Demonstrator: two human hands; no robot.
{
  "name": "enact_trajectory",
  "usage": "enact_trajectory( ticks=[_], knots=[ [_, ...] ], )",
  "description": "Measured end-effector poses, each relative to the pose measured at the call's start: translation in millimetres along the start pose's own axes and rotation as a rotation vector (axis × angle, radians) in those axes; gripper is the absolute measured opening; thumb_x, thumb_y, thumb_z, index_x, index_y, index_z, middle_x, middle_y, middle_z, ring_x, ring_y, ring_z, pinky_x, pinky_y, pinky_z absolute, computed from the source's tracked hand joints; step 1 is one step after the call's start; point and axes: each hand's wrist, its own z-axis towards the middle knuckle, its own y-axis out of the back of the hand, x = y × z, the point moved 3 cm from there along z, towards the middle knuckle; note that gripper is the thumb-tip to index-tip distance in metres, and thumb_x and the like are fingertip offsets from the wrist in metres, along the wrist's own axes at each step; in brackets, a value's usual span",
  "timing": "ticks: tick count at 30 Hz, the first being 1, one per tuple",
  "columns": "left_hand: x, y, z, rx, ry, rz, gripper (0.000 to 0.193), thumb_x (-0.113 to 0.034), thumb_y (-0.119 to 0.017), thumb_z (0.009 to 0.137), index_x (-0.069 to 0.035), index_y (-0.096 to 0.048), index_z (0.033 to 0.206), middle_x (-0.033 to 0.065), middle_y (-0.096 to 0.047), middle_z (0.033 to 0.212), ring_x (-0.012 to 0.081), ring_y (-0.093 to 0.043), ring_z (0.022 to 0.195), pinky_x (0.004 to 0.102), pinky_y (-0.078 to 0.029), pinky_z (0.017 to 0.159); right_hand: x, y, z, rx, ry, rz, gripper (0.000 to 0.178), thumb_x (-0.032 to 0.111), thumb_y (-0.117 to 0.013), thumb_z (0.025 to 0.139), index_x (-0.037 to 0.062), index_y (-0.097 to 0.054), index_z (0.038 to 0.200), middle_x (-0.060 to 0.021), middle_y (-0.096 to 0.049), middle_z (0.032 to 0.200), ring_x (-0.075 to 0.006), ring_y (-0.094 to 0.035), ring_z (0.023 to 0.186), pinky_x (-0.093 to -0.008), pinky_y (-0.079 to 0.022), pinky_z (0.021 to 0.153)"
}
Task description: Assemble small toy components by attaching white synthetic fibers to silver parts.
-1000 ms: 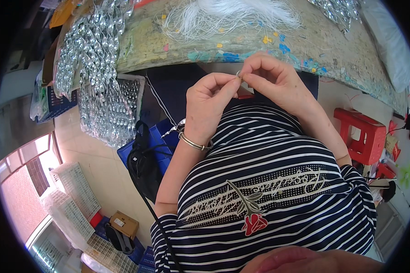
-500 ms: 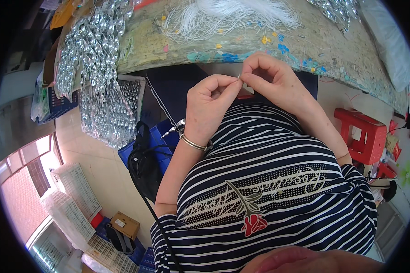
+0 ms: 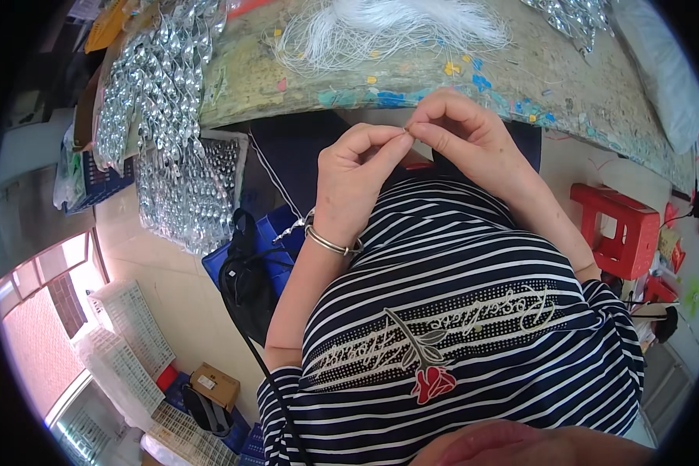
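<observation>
Both hands meet fingertip to fingertip in front of my striped shirt, just short of the table's near edge. My left hand (image 3: 356, 169) is closed in a pinch of thumb and forefinger, with a metal bangle (image 3: 328, 242) on its wrist. Touching it from the other side, my right hand (image 3: 467, 138) pinches in the same way. Whatever lies between the fingertips is too small to make out. Beyond them, a bundle of fine white threads (image 3: 400, 29) is spread on the worn, paint-stained table (image 3: 318, 87).
Strands of shiny silver twisted pieces (image 3: 163, 85) hang over the table's left end; more silver strands (image 3: 575, 19) lie at its far right beside a clear plastic bag (image 3: 660, 70). A red plastic stool (image 3: 615, 229) stands right. Lower left are white crates (image 3: 124, 334) and a cardboard box (image 3: 213, 385).
The fingertips have shifted slightly against each other. A small pale sliver seen between them earlier no longer shows. Arms and surroundings stay much the same.
</observation>
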Motion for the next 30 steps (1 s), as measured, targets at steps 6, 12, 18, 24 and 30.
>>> enact_trajectory(
  ticks=[6,12,18,24,30],
  knots=[
    [-1.2,0.4,-1.5,-0.036,0.097,-0.034,0.012,-0.008,-0.068,0.08,-0.004,-0.068,0.09,-0.0065,-0.055,0.066,-0.0008,-0.039,0.053,0.0154,-0.026,0.047,0.7,0.7,-0.1,-0.001,0.026,-0.017,0.007,0.005,-0.057,0.088,0.0021,-0.06,0.092,-0.0005,-0.052,0.091,-0.0068,-0.05,0.084,-0.02,-0.041,0.073],
    [3.5,0.9,-1.2,-0.014,0.087,-0.079,0.012,-0.009,-0.068,0.08,-0.003,-0.067,0.091,-0.0077,-0.053,0.065,-0.0008,-0.037,0.053,0.0153,-0.024,0.046,0.0,0.9,0.1,-0.013,0.045,-0.032,0.006,0.005,-0.057,0.087,0.002,-0.06,0.092,-0.0007,-0.052,0.092,-0.0065,-0.05,0.084,-0.0195,-0.041,0.071],
    [3.3,-1.0,-0.7,-0.036,0.069,-0.081,0.013,-0.009,-0.068,0.08,-0.003,-0.067,0.092,-0.0078,-0.054,0.066,-0.0008,-0.037,0.054,0.0153,-0.024,0.047,0.1,-0.9,0.9,-0.007,0.039,-0.058,0.006,0.005,-0.057,0.087,0.0021,-0.06,0.092,-0.0006,-0.053,0.092,-0.0068,-0.051,0.085,-0.0202,-0.042,0.072],
    [-1.7,1.4,-1.8,-0.039,0.115,-0.035,0.014,-0.01,-0.069,0.08,-0.003,-0.068,0.092,-0.0076,-0.055,0.067,-0.0006,-0.036,0.054,0.0157,-0.024,0.047,-2.5,-0.2,3.6,-0.002,0.004,0.004,0.007,0.006,-0.057,0.087,0.0021,-0.06,0.092,-0.0003,-0.054,0.092,-0.0067,-0.051,0.086,-0.0203,-0.042,0.074],
    [-1.6,3.2,-2.2,-0.031,0.106,-0.049,0.015,-0.011,-0.067,0.081,-0.002,-0.068,0.093,-0.0071,-0.054,0.066,-0.0002,-0.034,0.053,0.0156,-0.023,0.047,-4.6,0.6,3.5,-0.005,-0.098,0.155,0.008,0.009,-0.057,0.088,0.004,-0.061,0.092,0.0015,-0.057,0.09,-0.0055,-0.052,0.084,-0.0198,-0.042,0.075]
  ],
)
